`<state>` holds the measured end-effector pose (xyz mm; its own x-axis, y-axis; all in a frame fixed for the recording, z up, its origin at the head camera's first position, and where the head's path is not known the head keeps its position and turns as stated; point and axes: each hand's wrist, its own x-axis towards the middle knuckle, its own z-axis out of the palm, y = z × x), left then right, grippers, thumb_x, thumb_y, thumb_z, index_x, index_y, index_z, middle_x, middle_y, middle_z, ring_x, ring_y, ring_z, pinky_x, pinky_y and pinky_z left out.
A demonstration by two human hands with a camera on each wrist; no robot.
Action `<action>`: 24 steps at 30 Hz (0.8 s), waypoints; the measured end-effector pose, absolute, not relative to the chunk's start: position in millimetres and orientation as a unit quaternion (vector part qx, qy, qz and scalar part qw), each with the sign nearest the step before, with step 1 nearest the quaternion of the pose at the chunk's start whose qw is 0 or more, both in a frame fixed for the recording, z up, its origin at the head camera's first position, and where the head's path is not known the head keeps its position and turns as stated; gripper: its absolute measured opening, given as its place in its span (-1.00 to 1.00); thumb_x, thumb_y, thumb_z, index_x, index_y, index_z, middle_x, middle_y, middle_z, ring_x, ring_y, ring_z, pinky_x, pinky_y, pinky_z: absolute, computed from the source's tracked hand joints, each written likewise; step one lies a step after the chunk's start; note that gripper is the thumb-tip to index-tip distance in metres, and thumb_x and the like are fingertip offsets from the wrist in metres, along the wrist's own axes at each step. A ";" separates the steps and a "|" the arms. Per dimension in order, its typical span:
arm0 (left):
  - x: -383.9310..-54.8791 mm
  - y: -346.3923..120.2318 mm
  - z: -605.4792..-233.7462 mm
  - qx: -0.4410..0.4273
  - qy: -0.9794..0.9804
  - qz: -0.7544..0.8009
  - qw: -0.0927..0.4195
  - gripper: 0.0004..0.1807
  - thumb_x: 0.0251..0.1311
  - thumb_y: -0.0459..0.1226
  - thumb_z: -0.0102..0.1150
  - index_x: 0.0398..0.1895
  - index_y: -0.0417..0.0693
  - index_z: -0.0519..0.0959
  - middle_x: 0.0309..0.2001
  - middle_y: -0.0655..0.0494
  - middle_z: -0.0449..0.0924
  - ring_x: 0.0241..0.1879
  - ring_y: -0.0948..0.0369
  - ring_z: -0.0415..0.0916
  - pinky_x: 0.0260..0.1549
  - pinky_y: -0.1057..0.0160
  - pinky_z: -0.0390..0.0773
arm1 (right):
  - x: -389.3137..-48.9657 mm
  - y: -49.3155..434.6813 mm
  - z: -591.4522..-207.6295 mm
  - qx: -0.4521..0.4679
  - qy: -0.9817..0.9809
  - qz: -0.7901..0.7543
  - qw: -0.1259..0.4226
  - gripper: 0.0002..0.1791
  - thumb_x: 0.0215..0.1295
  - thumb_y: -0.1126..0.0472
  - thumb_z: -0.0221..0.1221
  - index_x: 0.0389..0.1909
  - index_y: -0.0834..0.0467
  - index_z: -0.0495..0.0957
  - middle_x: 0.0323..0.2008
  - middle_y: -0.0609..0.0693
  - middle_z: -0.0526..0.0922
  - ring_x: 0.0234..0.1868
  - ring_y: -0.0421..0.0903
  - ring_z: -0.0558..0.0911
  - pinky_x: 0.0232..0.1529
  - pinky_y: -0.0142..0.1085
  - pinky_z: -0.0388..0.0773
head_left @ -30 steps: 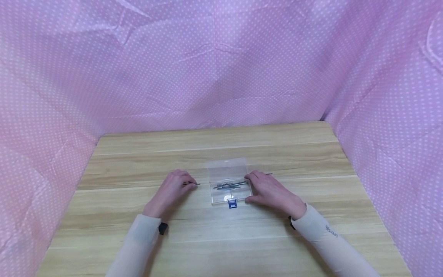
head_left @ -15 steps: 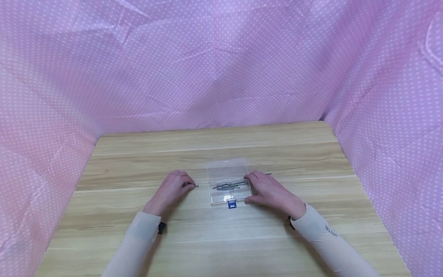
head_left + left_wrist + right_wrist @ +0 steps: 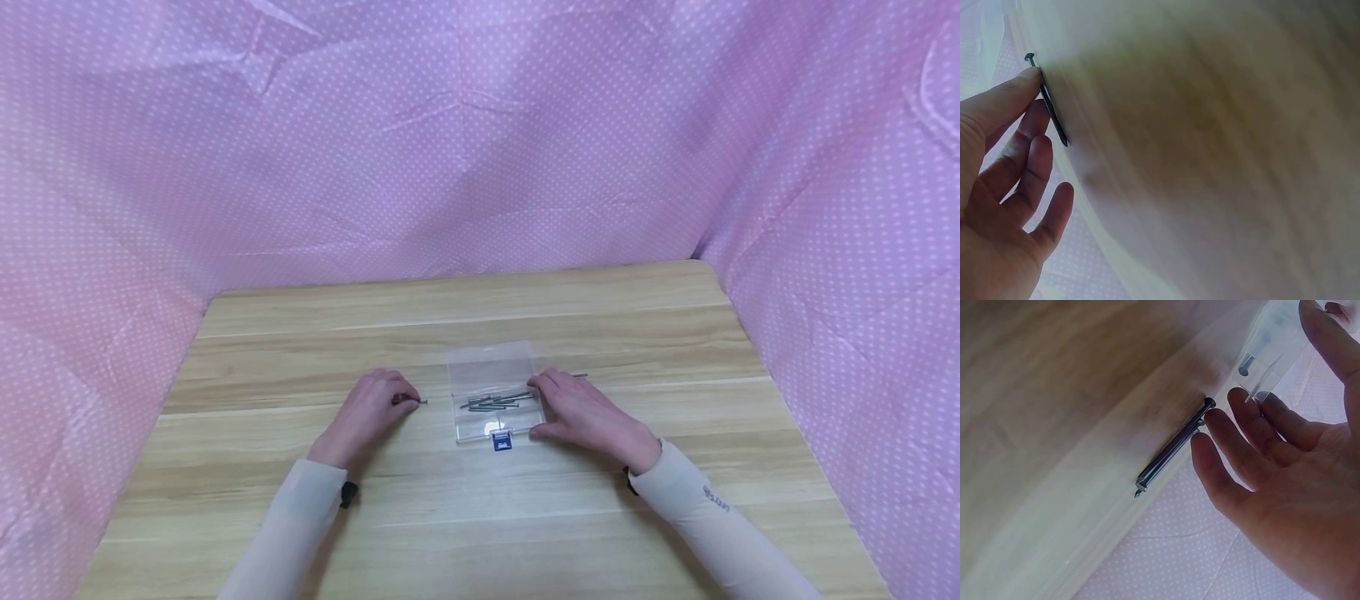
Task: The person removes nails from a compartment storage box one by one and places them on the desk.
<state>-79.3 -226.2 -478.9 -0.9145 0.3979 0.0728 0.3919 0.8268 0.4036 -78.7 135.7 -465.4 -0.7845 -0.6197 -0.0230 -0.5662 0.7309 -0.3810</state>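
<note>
My left hand pinches a dark metal nail between thumb and forefinger, to the left of a clear plastic box. The nail's flat head sticks out beyond the fingertips, and the other fingers are loosely bent. At the box's right side, my right hand grips it with the thumb at the near corner and the fingers at the far one. Its lid is hinged back flat on the far side. Several nails lie in a loose heap inside the box.
A blue-labelled clasp hangs at the box's front. More nails lie on the wooden table just right of my right hand, mostly hidden by it in the head view. Pink dotted cloth surrounds the table.
My left hand has shifted slightly left with the nail, and less of the nail shows past the fingertips than a second ago. The right hand and box stay in place.
</note>
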 end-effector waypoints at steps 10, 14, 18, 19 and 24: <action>-73.8 -207.4 -467.2 0.237 0.945 0.221 -0.049 -0.78 0.25 -0.29 0.45 -0.06 -0.08 0.77 -0.08 0.07 0.75 0.01 0.04 0.65 0.17 -0.08 0.53 | -80.4 135.4 -466.1 -0.318 0.928 -0.178 0.079 -0.11 0.10 -0.13 0.53 0.31 0.30 0.44 0.14 0.13 0.58 0.12 0.05 0.58 0.15 0.03 0.58; -70.6 -191.8 -457.4 0.261 0.937 0.221 -0.067 -0.79 0.29 -0.28 0.42 -0.04 -0.09 0.77 -0.04 0.05 0.75 0.06 0.03 0.63 0.19 -0.07 0.52 | -81.4 135.7 -466.2 -0.316 0.928 -0.183 0.082 -0.11 0.11 -0.13 0.53 0.32 0.30 0.44 0.15 0.14 0.58 0.16 0.06 0.58 0.18 0.05 0.57; -68.1 -175.4 -451.3 0.283 0.931 0.218 -0.068 -0.79 0.32 -0.24 0.39 -0.02 -0.05 0.76 -0.01 0.07 0.74 0.09 0.05 0.61 0.22 -0.04 0.50 | -82.2 136.0 -466.8 -0.315 0.927 -0.185 0.083 -0.11 0.11 -0.14 0.52 0.33 0.28 0.44 0.15 0.13 0.58 0.16 0.05 0.58 0.18 0.03 0.57; -67.9 -171.3 -450.4 0.289 0.930 0.219 -0.067 -0.79 0.32 -0.24 0.39 -0.02 -0.05 0.76 -0.01 0.08 0.74 0.09 0.06 0.60 0.23 -0.03 0.49 | -82.2 135.8 -466.8 -0.316 0.927 -0.185 0.084 -0.11 0.11 -0.14 0.52 0.33 0.28 0.44 0.15 0.12 0.58 0.16 0.05 0.58 0.17 0.03 0.58; -68.3 -151.9 -450.1 0.314 0.924 0.210 -0.061 -0.80 0.32 -0.22 0.40 -0.03 0.01 0.77 -0.04 0.14 0.74 0.08 0.11 0.58 0.24 0.01 0.48 | -82.4 135.9 -467.1 -0.318 0.926 -0.186 0.087 -0.11 0.10 -0.13 0.53 0.32 0.28 0.44 0.13 0.10 0.58 0.12 0.02 0.58 0.14 0.00 0.58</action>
